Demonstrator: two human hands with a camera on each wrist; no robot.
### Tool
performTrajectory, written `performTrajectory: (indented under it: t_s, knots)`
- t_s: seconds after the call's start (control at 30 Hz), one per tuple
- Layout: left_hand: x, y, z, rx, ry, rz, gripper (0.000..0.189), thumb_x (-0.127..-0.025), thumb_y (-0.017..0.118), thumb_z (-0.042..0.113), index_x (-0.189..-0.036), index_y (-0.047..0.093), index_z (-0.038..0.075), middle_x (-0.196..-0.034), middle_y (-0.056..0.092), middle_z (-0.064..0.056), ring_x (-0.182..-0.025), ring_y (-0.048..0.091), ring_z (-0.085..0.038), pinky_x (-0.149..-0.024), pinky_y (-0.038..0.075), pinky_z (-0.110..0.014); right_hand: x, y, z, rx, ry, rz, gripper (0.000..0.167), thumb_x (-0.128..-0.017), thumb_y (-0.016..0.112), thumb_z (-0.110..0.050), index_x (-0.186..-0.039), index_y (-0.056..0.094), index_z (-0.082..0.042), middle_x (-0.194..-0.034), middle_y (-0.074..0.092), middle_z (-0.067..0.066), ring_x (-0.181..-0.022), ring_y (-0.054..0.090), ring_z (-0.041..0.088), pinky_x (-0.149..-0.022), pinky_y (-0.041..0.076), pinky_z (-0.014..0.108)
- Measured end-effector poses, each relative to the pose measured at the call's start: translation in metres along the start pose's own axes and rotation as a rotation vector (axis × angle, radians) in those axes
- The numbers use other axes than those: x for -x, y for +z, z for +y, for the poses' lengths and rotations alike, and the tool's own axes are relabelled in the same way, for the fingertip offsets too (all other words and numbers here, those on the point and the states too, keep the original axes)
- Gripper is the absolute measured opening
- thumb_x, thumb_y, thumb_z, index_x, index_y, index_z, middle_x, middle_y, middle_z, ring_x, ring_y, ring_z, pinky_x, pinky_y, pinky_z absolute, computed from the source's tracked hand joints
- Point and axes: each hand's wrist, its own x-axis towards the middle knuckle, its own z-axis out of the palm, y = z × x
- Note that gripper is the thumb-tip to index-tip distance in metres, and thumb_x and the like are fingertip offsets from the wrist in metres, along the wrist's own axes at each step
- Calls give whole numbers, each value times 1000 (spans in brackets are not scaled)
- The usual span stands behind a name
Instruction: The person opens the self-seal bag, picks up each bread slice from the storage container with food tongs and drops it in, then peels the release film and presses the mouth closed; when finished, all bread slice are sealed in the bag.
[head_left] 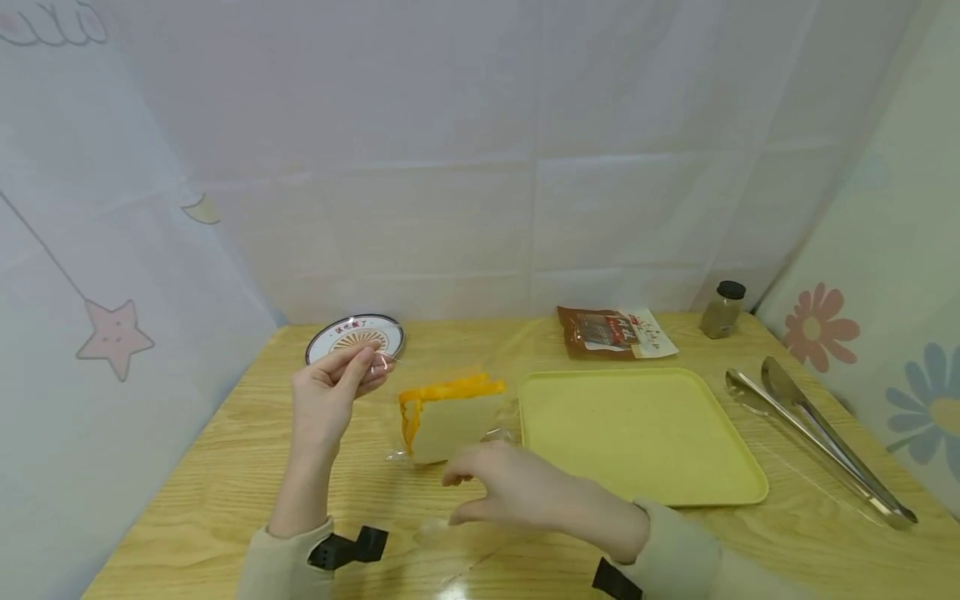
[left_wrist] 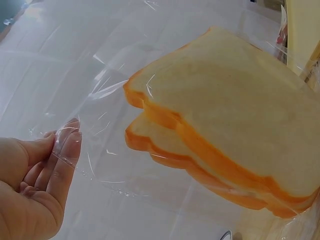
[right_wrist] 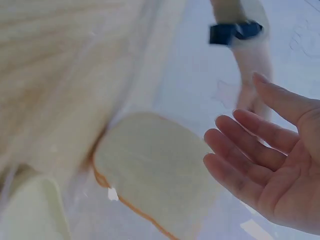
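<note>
My left hand [head_left: 330,396] is raised at the left and pinches the edge of a clear plastic bag [left_wrist: 107,110] between thumb and fingers. Inside the bag are two bread slices [head_left: 453,425] with orange-brown crusts, one lying over the other in the left wrist view. To the right of the bread and nearer to me is my right hand [head_left: 510,487], palm showing in the right wrist view, fingers gently bent and apart, holding nothing. One bread slice [right_wrist: 155,170] fills the middle of that view, beside the fingertips.
Right of the bread lies a yellow tray [head_left: 637,437], with metal tongs [head_left: 821,446] beyond it. At the back stand a black-lidded jar [head_left: 723,310] and a brown-and-white food packet [head_left: 615,333]. A round patterned plate [head_left: 322,343] sits behind my left hand.
</note>
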Motion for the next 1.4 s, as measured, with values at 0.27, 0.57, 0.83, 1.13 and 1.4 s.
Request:
performTrajectory:
  t_s: [0.27,0.57,0.83,1.13,1.4]
  knots:
    - [0,1,0,9,1,0,29,-91,61,8,-109,62,-14,-78,73,4,-73,71,-10,-69,59,-28,10,-41,12,-218,85,222,35,-84,71,-27,-113,65,-10,-114,68,2,-104,63,16,-91,52,31]
    - [0,-1,0,8,19,1,19,-90,61,8,-103,68,-4,-78,73,4,-73,72,-12,-69,59,-28,18,-65,28,-330,37,595,32,-81,74,-17,-111,66,-10,-108,69,5,-100,65,20,-88,55,30]
    - [0,-2,0,16,15,13,21,-90,61,6,-105,66,-8,-79,74,2,-73,72,-13,-69,59,-29,12,-73,53,-531,74,917,45,-81,72,-3,-123,56,-2,-116,61,11,-103,58,12,-89,54,30]
    - [2,-4,1,23,26,5,12,-90,61,5,-97,70,6,-80,74,2,-73,71,-10,-68,59,-27,7,-69,77,-778,100,770,55,-88,66,-6,-137,43,-7,-135,50,11,-127,46,24,-101,45,23]
    - [1,-4,0,6,39,-4,26,-90,61,7,-106,63,-14,-79,74,4,-75,72,-15,-68,59,-28,0,-55,92,-794,140,631,41,-90,65,-17,-129,55,-8,-123,60,9,-109,59,13,-92,52,23]
